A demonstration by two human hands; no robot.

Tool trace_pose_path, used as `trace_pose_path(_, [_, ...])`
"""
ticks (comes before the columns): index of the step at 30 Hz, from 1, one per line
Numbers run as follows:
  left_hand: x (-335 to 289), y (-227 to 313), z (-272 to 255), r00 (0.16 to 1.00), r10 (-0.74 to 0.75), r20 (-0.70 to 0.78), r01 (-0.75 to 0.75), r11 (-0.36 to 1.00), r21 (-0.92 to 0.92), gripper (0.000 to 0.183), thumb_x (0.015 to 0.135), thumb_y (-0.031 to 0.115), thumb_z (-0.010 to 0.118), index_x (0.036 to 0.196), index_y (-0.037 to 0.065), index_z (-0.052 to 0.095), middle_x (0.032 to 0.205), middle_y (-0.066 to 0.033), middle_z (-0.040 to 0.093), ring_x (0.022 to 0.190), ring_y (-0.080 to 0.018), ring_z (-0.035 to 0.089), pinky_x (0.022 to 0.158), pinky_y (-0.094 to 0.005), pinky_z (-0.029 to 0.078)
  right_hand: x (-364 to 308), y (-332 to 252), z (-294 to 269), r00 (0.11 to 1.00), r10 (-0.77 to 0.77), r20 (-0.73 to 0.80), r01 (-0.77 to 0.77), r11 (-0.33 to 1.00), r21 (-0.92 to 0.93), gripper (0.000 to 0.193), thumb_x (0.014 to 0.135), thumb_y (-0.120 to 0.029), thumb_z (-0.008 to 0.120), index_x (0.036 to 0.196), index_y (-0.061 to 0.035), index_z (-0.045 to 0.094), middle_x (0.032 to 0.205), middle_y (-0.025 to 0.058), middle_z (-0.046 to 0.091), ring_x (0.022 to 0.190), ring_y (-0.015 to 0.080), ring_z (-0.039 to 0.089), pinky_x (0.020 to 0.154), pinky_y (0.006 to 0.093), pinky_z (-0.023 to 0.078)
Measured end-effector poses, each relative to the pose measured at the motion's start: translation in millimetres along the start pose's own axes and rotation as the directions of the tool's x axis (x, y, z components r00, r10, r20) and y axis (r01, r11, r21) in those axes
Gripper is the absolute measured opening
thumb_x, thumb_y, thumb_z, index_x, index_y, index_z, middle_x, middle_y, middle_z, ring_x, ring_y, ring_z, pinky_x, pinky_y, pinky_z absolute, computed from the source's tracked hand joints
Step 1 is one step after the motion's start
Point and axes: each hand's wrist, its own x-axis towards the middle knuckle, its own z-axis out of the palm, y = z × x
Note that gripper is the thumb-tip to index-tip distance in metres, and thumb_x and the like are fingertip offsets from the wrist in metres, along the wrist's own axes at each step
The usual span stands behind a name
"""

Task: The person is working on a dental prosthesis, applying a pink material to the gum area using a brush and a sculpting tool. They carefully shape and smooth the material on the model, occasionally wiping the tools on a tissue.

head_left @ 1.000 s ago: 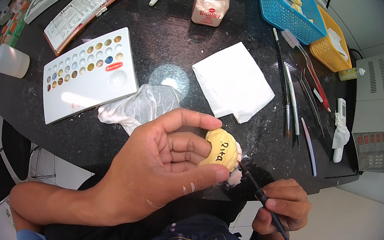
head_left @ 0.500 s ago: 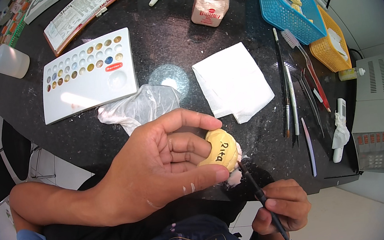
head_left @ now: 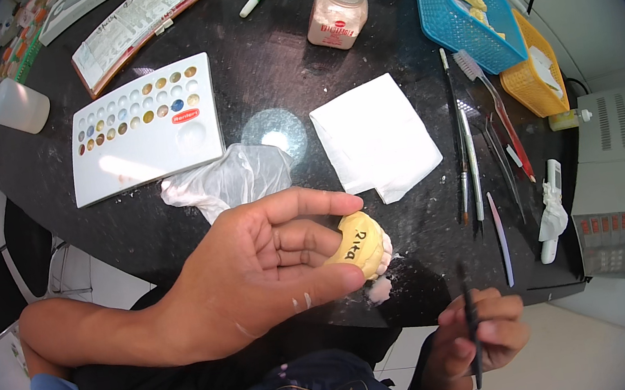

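Between the thumb and fingers of my left hand [head_left: 241,283] is a yellow plaster dental cast [head_left: 360,248] with handwriting on its base. Pale pinkish teeth [head_left: 387,256] show along its right edge. My right hand [head_left: 491,335] grips a thin black-handled brush [head_left: 473,332], held nearly upright and apart from the cast. Motion blurs the brush tip. On the dark table just below the cast lies a small whitish lump [head_left: 379,290].
A white mixing palette [head_left: 141,150], a crumpled plastic bag [head_left: 235,177] and a folded white tissue [head_left: 378,139] lie beyond my hands. An open powder jar [head_left: 337,18] stands farther back. Brushes and tweezers [head_left: 499,162] line the right side, near a blue basket [head_left: 457,34].
My right hand has drawn the brush away from the cast's edge, toward the right. The left hand keeps its hold on the cast, almost unmoved.
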Motion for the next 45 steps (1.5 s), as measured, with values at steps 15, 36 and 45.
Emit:
trace_pose_path(15, [-2.1,-5.3,-10.4,0.985,0.102,0.137,-0.101,0.995,-0.015,0.056,0.089,0.002,0.063,0.138,-0.001,0.037,0.109,-0.0085,0.061,0.106,-0.0115,0.058,0.097,-0.0243,0.045,186.8,-6.2,37.4,0.991,-0.007,0.133,0.029,0.985,-0.171,0.020,0.091,-0.014,0.061,0.102,0.0017,0.059,0.083,0.0070,0.063,0.069,0.0066,0.059,0.053,0.0158,0.042])
trace_pose_path(36, [1.5,-26.6,-34.8,0.893,0.269,0.359,-0.254,0.963,-0.090,0.059,0.093,0.003,0.057,0.145,-0.002,0.029,0.116,-0.0098,0.056,0.111,-0.0114,0.053,0.098,-0.0254,0.043,256.8,14.3,153.4,0.910,-0.187,0.371,0.281,0.935,-0.218,0.024,0.085,-0.022,0.069,0.090,0.0013,0.068,0.076,0.0059,0.067,0.066,0.0106,0.059,0.060,0.0225,0.045])
trace_pose_path(45, [-0.6,-15.5,-32.3,0.893,0.105,0.437,-0.136,0.990,0.040,0.057,0.091,0.003,0.059,0.143,0.000,0.035,0.113,-0.0082,0.060,0.107,-0.0122,0.057,0.095,-0.0257,0.045,145.5,32.6,78.1,0.709,0.116,0.696,0.003,0.986,-0.168,0.014,0.075,-0.001,0.070,0.088,0.0020,0.070,0.079,0.0111,0.068,0.067,0.0153,0.062,0.060,0.0259,0.047])
